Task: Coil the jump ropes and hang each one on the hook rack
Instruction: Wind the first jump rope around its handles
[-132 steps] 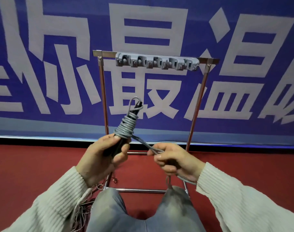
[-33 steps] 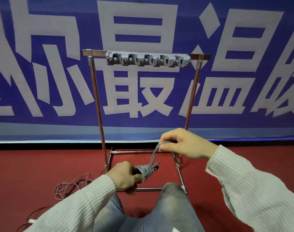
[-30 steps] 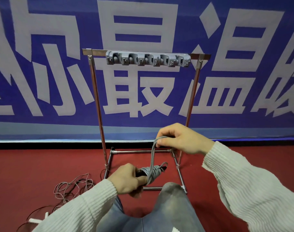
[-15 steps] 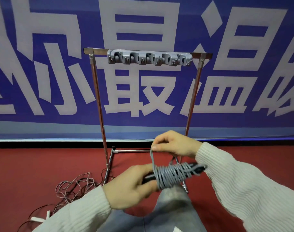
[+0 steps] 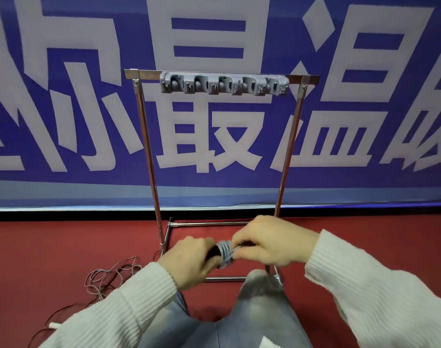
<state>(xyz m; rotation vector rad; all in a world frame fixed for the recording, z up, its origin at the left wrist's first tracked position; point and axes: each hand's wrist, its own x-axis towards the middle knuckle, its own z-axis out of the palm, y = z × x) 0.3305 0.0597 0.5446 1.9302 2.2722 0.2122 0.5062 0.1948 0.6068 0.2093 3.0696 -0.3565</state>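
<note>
Half a second ago the right hand pinched a strand above the bundle; now both hands have drawn together low over the person's knees, and the coiled grey jump rope (image 5: 225,252) sits squeezed between them with only a short stretch of its wraps showing. On one side the left hand (image 5: 189,262) has its fingers curled round the dark handle end of the bundle, gripping it. On the other the right hand (image 5: 272,243) closes over the far end, thumb and fingers bent round the rope, so the two hands nearly touch across the coil. Motion blur softens the fingers, and how the loose strand runs cannot be told. Both arms wear ribbed white sleeves (image 5: 380,297), and blue-grey jeans (image 5: 259,307) cover the knees below. Just beyond the hands stands a metal frame (image 5: 149,151) on the red carpet (image 5: 38,247), its base bars on the floor around the hands. Across its top bar is fixed the grey hook rack (image 5: 224,85), well above the rope, with nothing hanging from its hooks. On the carpet to the left lies a loose tangle of thin reddish rope (image 5: 108,280). Behind the frame hangs a blue banner (image 5: 63,172) with large white characters.
</note>
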